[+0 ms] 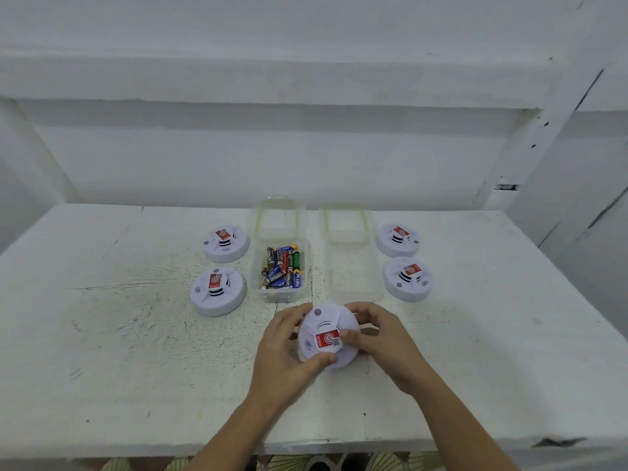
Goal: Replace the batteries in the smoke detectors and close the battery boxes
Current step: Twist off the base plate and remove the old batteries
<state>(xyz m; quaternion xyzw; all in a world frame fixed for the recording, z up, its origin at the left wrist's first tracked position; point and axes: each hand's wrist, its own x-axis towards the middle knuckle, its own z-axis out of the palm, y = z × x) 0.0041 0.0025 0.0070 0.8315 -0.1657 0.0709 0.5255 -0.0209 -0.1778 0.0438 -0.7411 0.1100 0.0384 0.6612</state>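
Both hands are closed round the smoke detector. Your left hand cups its rim from 9 o'clock with the thumb on the near edge. Your right hand wraps the rim from 3 o'clock, its fingertips lying against the red label on the raised centre. Neither hand holds anything else. The unit sits between your palms near the front middle of the table, face up and tilted toward you; whether its underside touches the surface cannot be determined. Expect a light, rigid plastic shell with a smooth, mildly slippery finish; the slotted centre and any battery-door catch are probably the weakest parts. Take hold at the outer rim on opposite sides, and keep pressure off the centre. No battery door is visible; it is presumably underneath, so the unit likely needs turning over first. From the grip, the battery box with loose batteries lies near at 11 o'clock, and the empty box is just beside it at 12 to 1 o'clock. The near-left detector is at 10 o'clock, the far-left detector beyond it, the near-right detector at 2 o'clock and the far-right detector at 1 o'clock.
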